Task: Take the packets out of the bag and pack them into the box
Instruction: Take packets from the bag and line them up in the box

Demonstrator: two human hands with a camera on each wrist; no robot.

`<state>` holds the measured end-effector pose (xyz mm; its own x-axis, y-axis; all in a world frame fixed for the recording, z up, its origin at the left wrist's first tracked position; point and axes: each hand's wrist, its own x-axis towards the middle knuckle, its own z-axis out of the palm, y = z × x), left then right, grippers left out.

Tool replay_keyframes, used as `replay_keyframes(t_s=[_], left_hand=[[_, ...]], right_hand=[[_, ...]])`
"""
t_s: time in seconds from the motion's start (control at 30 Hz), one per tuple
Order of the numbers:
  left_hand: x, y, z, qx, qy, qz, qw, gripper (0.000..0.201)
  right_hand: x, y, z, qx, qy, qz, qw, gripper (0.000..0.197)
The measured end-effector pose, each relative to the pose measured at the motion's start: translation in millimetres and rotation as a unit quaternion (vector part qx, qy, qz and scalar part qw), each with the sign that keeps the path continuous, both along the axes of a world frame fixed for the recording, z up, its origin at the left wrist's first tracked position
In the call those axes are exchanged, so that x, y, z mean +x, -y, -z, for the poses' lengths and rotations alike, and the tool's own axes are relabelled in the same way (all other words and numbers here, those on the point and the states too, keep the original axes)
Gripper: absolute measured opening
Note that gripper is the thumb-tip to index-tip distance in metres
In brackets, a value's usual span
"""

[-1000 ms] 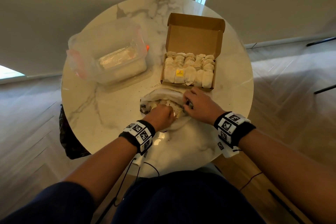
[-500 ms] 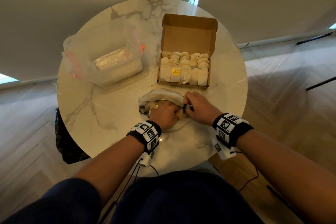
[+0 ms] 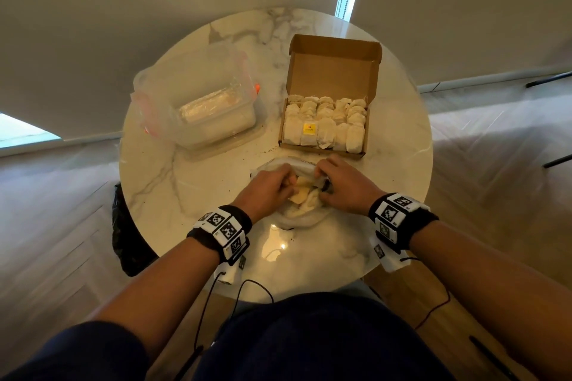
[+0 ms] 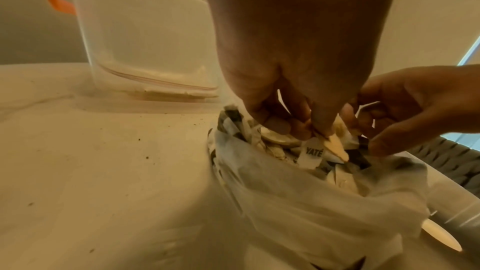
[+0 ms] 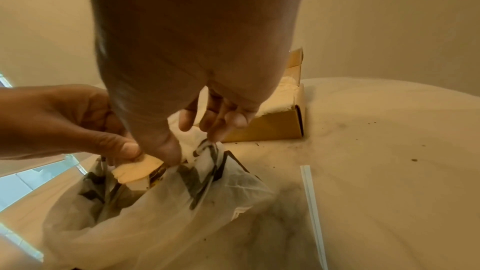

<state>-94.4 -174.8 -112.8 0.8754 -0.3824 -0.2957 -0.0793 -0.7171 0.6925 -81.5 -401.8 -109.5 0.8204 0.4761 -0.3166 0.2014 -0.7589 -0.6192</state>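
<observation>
packet (image 3: 301, 193) now lifted at bag (image 3: 298, 215) mouth by left hand (image 3: 268, 188).

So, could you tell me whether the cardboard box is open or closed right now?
Open. The cardboard box has its lid folded back upright, and rows of packets show inside.

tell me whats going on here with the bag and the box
A person is moving packets from a white bag on the round marble table into a cardboard box. The left hand pinches one packet at the bag's mouth, while the right hand holds the bag's edge open. The box sits open just beyond the bag, already lined with rows of packets. A clear plastic container stands to its left.
</observation>
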Motion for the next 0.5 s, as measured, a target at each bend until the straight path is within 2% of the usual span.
replay_keyframes(t_s=[0.1,0.2,0.33,0.5], left_hand=[[-3.1,-0.2,-6.8,-0.028,-0.007,-0.031,0.999,0.012],[-5.6,-0.3,-10.5,-0.044,-0.012,-0.052,0.998,0.011],[-9.0,-3.7,-10.4,-0.039,-0.015,-0.047,0.998,0.009],[-10.7,-4.2,-8.5,-0.022,-0.002,-0.029,0.999,0.006]], right_hand=[[-0.3,-10.9,-3.7,0.015,0.019,-0.051,0.998,0.043],[-3.8,-20.8,-3.9,0.005,0.030,-0.096,0.995,0.040],[-3.6,-26.8,-2.1,0.036,0.044,-0.098,0.994,0.017],[-1.4,-22.3,0.3,0.046,0.029,-0.063,0.997,0.007]])
